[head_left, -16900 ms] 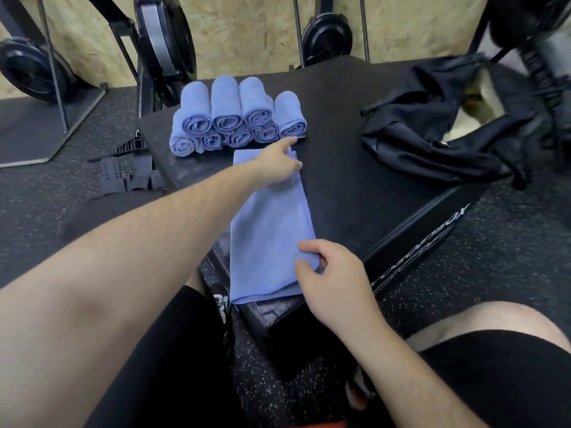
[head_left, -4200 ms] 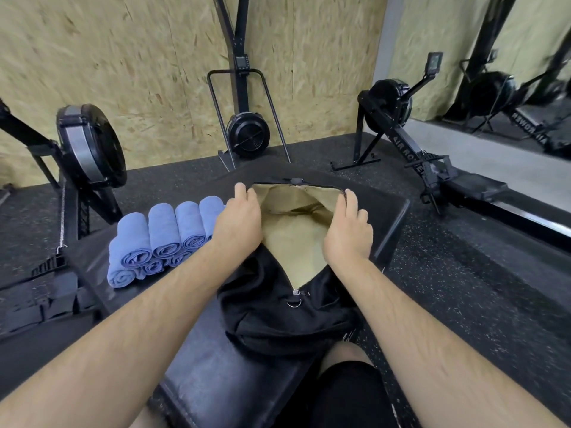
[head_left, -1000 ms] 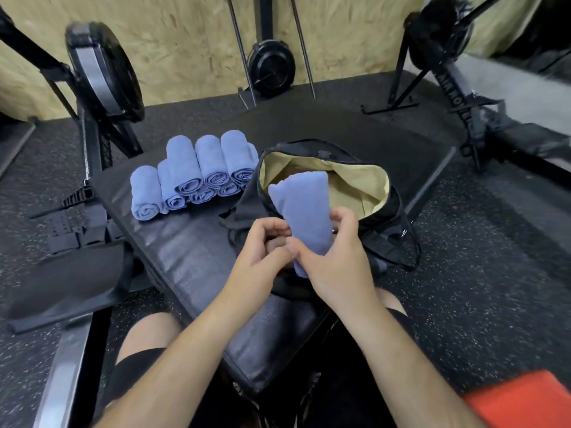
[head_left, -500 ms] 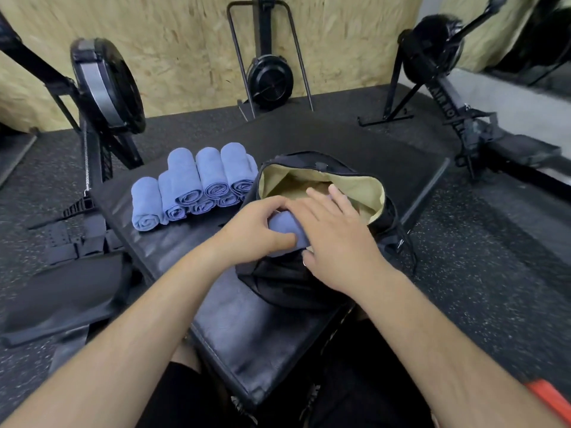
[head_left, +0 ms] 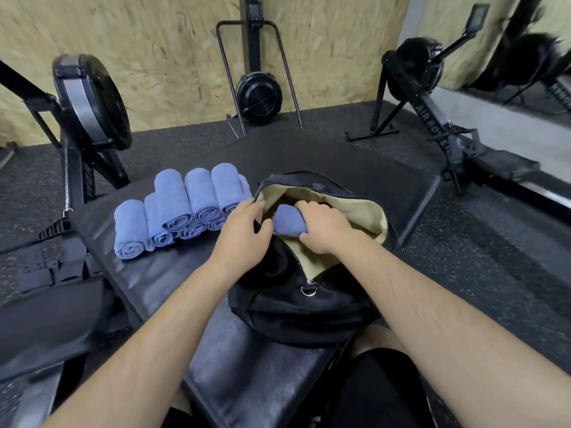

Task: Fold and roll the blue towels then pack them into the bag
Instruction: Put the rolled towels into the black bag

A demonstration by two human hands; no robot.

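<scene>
One rolled blue towel gripped by right hand, fingers curled round it, at bag mouth; left hand fingers hook rim at 9 o'clock. Risk: slack grip unrolls towel.

A pale chipboard wall rises behind a dark speckled rubber floor. Black rowing machines stand on it: one left, one upright against the wall, one right. A black padded bench fills the foreground.
</scene>
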